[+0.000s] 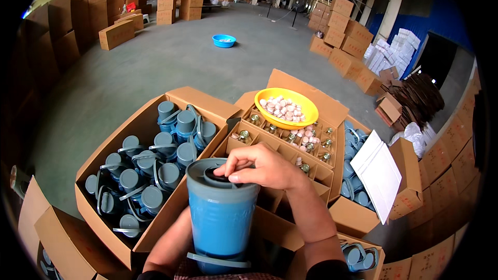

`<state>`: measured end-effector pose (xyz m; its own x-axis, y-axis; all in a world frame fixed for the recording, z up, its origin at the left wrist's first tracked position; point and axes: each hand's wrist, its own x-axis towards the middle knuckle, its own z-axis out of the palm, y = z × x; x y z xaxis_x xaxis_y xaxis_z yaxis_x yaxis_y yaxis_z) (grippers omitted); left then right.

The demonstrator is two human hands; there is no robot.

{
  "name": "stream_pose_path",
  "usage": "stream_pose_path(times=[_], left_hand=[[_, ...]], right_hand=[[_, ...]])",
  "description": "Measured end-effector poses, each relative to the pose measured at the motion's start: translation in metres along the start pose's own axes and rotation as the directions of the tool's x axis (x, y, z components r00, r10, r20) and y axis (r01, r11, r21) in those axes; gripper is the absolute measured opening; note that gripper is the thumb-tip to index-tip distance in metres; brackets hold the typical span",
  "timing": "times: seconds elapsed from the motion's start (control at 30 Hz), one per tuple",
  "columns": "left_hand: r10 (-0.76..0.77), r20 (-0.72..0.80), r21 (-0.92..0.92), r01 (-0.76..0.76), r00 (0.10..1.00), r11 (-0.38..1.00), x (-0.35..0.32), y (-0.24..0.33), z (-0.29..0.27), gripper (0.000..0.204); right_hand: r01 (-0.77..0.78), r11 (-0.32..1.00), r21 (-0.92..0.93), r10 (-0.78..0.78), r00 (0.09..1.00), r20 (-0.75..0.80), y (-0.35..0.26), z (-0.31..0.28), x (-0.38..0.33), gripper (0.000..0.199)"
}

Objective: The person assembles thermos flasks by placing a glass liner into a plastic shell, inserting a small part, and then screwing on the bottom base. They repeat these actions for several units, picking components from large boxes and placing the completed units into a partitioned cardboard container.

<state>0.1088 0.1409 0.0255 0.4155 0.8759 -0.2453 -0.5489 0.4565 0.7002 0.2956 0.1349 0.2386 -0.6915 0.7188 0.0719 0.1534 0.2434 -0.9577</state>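
Tall blue plastic flask (222, 218) upright, mouth up | my right hand (264, 168) curled, fingertips pinching its dark stopper (220, 176) | left hand hidden behind flask, can't tell.

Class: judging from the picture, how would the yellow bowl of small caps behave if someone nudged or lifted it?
The yellow bowl rests across the divider tops of a carton, so a nudge would probably tilt it. It looks like thin plastic, likely light. Its loose caps would probably spill.

1. Open brown carton (111, 173) at left, packed with grey-lidded blue flasks.
2. Divided brown carton (290, 140) in the centre, a yellow bowl resting on it.
3. Sealed brown cartons (340, 23) stacked at far right.
4. White boxes (397, 46) piled against the blue wall.
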Motion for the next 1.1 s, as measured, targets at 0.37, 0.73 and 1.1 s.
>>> stream_pose_path(times=[0.37, 0.73, 1.1], left_hand=[[0.054, 0.004, 0.129, -0.054, 0.999, 0.990, -0.067, -0.028, 0.002, 0.029], [0.326, -0.032, 0.486, -0.270, 0.945, 0.831, -0.095, -0.012, 0.017, 0.036], [-0.113, -0.001, -0.131, 0.112, 0.994, 0.985, -0.061, -0.028, 0.036, 0.043]], right_hand=[[-0.135, 0.973, -0.188, 0.146, 0.988, 0.043, -0.031, -0.004, -0.031, 0.016], [-0.211, 0.641, -0.738, 0.081, 0.975, -0.209, -0.039, 0.018, -0.008, 0.022], [0.215, 0.965, -0.150, -0.148, 0.920, 0.363, -0.046, 0.015, 0.002, 0.024]])
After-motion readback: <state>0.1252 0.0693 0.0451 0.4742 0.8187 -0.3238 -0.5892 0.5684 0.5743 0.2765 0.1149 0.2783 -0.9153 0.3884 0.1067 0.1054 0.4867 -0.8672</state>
